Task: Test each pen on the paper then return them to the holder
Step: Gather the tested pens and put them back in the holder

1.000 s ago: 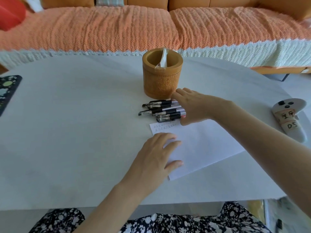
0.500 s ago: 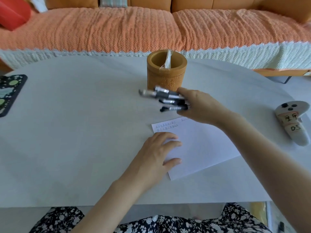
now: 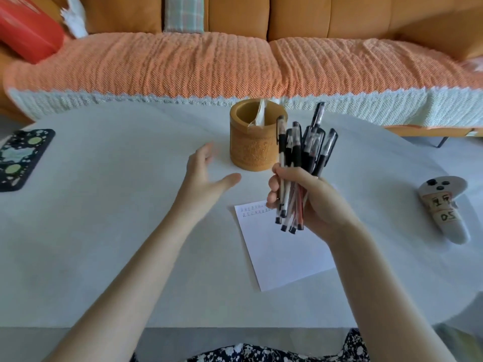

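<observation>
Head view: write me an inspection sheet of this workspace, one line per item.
Surface: white table, paper lying flat with small marks along its top edge.
Job's things: pens bunched upright, off the table; holder standing behind them, a white scrap inside.
Clutter: white controller at right; dark patterned case at left.
Hands: left hand open beside the holder; right hand grips the pens.
Cables: nothing seen.
Surroundings: orange sofa behind, red object on it.

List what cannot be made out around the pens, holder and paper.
Head view only.
Inside of the holder: its wall hides the bottom.
Marks on the paper: too small, partly behind the right hand.
Number of pens: they overlap in the grip.
Fingertips of the left hand: blurred.
</observation>
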Tool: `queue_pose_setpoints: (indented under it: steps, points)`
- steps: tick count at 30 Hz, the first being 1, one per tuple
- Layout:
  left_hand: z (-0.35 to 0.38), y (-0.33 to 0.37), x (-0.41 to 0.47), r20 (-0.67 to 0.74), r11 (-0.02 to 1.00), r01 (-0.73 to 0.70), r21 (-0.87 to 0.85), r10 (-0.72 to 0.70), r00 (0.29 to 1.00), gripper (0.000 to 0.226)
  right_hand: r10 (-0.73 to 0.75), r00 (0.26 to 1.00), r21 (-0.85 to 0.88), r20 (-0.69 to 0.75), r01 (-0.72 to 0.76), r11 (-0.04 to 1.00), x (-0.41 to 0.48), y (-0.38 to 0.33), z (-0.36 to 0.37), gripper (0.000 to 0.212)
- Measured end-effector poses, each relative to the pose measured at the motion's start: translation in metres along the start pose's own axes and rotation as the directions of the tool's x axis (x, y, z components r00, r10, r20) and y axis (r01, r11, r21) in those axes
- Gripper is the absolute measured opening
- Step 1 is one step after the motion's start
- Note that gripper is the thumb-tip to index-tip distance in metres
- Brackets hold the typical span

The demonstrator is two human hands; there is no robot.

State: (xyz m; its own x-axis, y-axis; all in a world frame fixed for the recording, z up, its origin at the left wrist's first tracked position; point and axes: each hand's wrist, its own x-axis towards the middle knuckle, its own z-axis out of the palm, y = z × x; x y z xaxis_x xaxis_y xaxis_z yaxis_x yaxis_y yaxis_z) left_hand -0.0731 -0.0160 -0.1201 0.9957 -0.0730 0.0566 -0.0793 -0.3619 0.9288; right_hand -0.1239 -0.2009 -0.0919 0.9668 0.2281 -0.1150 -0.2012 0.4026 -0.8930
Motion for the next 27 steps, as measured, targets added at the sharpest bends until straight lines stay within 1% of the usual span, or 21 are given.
queue_pose_setpoints:
  steps: [2, 4, 6, 9, 11, 14, 16, 18, 24, 27]
  points:
    - [-0.001, 0.005, 0.025, 0.035, 0.999, 0.042, 0.024, -0.043, 0.998, 0.096, -0.010, 1.000, 0.041, -0.024, 0.011, 0.999, -0.005, 0.003, -0.003, 0.005]
    - [0.003, 0.012, 0.045, 0.070, 0.996, 0.035, 0.081, -0.040, 0.997, 0.108, -0.023, 0.999, 0.053, -0.049, 0.025, 0.998, -0.008, 0.006, -0.007, 0.003]
    - [0.007, 0.019, 0.062, 0.115, 0.993, 0.020, 0.115, -0.033, 0.993, 0.116, -0.037, 0.997, 0.035, -0.074, 0.040, 0.999, -0.010, 0.006, -0.010, 0.005]
    - [0.012, 0.029, 0.082, 0.186, 0.998, 0.005, 0.068, -0.018, 0.982, 0.124, -0.067, 0.993, 0.041, -0.099, 0.071, 0.997, -0.011, 0.004, -0.012, 0.006]
    - [0.013, 0.033, 0.091, 0.209, 0.999, 0.011, 0.032, -0.018, 0.978, 0.126, -0.072, 0.992, 0.048, -0.101, 0.077, 0.996, -0.011, 0.004, -0.012, 0.004]
    - [0.012, 0.034, 0.096, 0.251, 1.000, 0.014, 0.019, -0.018, 0.968, 0.121, -0.062, 0.993, 0.006, -0.099, 0.062, 0.998, -0.010, 0.005, -0.011, 0.003]
    - [0.014, 0.033, 0.097, 0.254, 1.000, -0.010, -0.009, 0.013, 0.967, 0.108, -0.059, 0.993, -0.012, -0.105, 0.059, 0.998, -0.010, 0.004, -0.011, 0.003]
    - [0.016, 0.033, 0.095, 0.221, 0.999, -0.042, -0.031, 0.047, 0.974, 0.097, -0.071, 0.992, -0.010, -0.101, 0.070, 0.998, -0.010, 0.003, -0.011, 0.003]
    - [0.007, 0.033, 0.071, 0.118, 0.992, -0.073, -0.098, 0.084, 0.989, 0.096, -0.126, 0.987, -0.035, -0.104, 0.123, 0.992, -0.015, -0.008, -0.014, 0.011]
    - [0.000, 0.033, 0.039, 0.045, 0.992, -0.089, -0.085, 0.093, 0.995, 0.098, -0.165, 0.980, -0.029, -0.109, 0.163, 0.986, -0.018, -0.016, -0.015, 0.005]
